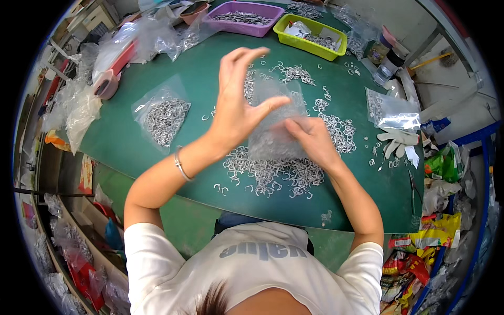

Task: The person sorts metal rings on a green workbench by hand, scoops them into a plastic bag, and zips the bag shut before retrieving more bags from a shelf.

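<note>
- Small curved metal pieces [283, 176] lay heaped on the green bench [197, 60].
- Over them, the right hand [315, 142] seemed to pinch a blurred clear bag [270, 139] between its fingers; handling it was apparently the step.
- The left hand [234, 110] had fingers spread; gripping the bag next called for closing them.

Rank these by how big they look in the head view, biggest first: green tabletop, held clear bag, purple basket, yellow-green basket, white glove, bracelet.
1. Green tabletop
2. Held clear bag, though blurred
3. Purple basket and yellow-green basket: too alike to rank
4. White glove
5. Bracelet
</note>
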A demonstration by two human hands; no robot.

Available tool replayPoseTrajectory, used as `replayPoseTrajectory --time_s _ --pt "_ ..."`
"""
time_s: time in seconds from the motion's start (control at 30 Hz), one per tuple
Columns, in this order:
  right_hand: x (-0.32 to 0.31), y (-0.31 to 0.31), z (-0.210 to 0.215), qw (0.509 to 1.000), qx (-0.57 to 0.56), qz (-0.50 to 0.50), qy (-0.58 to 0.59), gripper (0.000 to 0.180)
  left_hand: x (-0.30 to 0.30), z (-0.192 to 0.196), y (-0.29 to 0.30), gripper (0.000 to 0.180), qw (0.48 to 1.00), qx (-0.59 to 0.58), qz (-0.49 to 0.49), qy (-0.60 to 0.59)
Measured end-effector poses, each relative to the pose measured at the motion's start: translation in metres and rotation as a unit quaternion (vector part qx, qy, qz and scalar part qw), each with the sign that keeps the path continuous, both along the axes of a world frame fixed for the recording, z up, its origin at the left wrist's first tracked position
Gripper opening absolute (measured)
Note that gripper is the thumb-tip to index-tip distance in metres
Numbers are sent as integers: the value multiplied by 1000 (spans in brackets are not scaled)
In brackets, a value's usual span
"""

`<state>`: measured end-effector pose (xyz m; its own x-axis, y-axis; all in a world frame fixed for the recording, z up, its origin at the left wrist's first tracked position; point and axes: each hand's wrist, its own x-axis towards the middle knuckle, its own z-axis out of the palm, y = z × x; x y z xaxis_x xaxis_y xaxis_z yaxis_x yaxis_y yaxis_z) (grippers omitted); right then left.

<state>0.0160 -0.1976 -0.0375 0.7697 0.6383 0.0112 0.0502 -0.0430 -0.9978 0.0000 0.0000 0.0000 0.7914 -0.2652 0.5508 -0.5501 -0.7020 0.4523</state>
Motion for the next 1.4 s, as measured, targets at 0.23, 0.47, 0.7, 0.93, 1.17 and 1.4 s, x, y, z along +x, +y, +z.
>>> replayPoseTrajectory --time_s 0.23,0.47,0.7,0.93,1.17,1.4 --pt "3 -30 19 997 63 -54 3 36 -19 -40 -30 59 843 -340 -193 371" --pt "0 -33 3 990 58 -132 10 29 -28 -62 -29 30 803 -448 -103 378" --pt "-10 -70 -10 989 -20 -150 3 24 -3 -56 -65 29 858 -389 -136 306" --pt "3 -117 -11 943 19 -333 -11 32 26 -60 -89 38 798 -516 -118 288" --pt "26 -128 -3 885 -126 -409 -183 34 0 -92 -42 44 893 -354 -68 268" --pt "40 -94 -26 963 -126 -178 -161 31 -63 -73 -39 89 909 -357 -59 208"
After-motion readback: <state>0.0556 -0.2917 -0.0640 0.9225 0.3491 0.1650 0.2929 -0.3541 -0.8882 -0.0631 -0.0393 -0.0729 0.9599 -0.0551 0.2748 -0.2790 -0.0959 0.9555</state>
